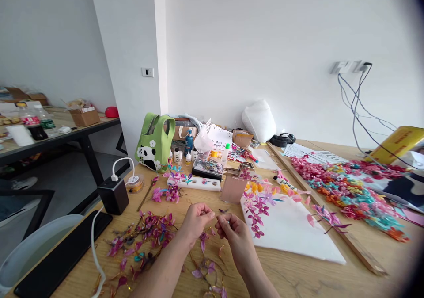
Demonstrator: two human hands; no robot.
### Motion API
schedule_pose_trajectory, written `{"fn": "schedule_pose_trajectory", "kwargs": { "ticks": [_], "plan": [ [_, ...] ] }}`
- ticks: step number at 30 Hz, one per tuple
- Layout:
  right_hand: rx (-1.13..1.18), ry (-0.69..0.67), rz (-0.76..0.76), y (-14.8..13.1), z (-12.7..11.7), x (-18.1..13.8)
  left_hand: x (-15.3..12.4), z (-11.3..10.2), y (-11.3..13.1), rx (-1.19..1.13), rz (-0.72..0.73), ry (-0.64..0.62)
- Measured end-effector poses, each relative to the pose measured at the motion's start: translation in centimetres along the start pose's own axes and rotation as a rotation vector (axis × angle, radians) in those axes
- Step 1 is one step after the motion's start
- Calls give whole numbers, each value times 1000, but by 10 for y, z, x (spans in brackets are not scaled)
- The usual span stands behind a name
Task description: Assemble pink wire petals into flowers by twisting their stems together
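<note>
My left hand (196, 223) and my right hand (234, 235) are raised close together over the middle of the wooden table, each with thumb and fingers pinched. What lies between the fingertips is too small to make out. Left of my left forearm spreads a pile of magenta wire-stemmed flowers (158, 232). Beneath and between my hands lie loose purple petals on thin wires (210, 268). To the right of my right hand is a white foam board (298, 240), with a row of magenta flowers (257, 218) along its left edge.
A small cardboard box (233, 189) and a white holder with holes (197, 183) stand beyond my hands. At left are a black power block (113, 197) and a black phone-like slab (62, 258). A wooden strip (331, 218) separates colourful flower heaps (351, 194). A green panda bag (154, 143) stands behind.
</note>
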State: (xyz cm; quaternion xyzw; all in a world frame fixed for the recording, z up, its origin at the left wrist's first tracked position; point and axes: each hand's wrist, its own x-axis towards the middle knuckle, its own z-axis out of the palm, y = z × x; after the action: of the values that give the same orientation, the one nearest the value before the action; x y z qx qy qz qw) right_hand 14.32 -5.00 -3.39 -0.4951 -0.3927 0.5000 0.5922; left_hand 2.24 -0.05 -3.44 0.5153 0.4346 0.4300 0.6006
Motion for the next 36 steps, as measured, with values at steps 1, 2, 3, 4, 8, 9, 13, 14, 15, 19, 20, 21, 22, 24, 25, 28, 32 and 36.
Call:
{"fn": "schedule_pose_trajectory", "kwargs": {
  "ticks": [1,2,3,4,8,9,13,14,15,19,20,21,22,24,25,28,32,36],
  "plan": [
    [21,-2,23,1,-1,0,0,-1,1,-12,-7,2],
    [48,0,56,2,-2,1,0,-1,2,-26,-15,3],
    [78,3,100,2,-3,1,0,-2,3,-39,-22,2],
    [110,5,151,3,-3,2,0,-2,4,-49,-27,1],
    [211,-38,341,4,-5,3,0,-3,5,-34,-7,-22],
    [222,-48,355,4,-5,3,0,-3,5,-24,5,-29],
    [189,-55,289,3,-3,1,-1,-2,4,12,38,-36],
    [175,-51,263,2,-2,1,-1,-2,4,22,40,-29],
    [157,-41,234,2,-1,0,-1,-2,3,31,43,-20],
    [20,18,85,2,0,0,1,-1,0,33,52,14],
    [-25,29,47,3,0,1,1,0,-1,28,47,19],
    [-69,37,10,3,0,1,2,0,-1,21,42,24],
    [-114,42,-27,5,-1,2,2,1,-1,13,37,30],
    [-212,46,-102,7,-2,2,2,1,-1,-9,25,43],
    [-262,46,-136,8,-3,2,2,1,-1,-22,15,48],
    [-413,61,-235,11,-3,0,1,0,1,-55,-45,49],
    [-665,105,-410,13,-3,-3,-1,0,3,-84,-128,37],
    [-899,105,-682,16,-5,-2,-3,1,5,-142,-233,46]
  ]
}}
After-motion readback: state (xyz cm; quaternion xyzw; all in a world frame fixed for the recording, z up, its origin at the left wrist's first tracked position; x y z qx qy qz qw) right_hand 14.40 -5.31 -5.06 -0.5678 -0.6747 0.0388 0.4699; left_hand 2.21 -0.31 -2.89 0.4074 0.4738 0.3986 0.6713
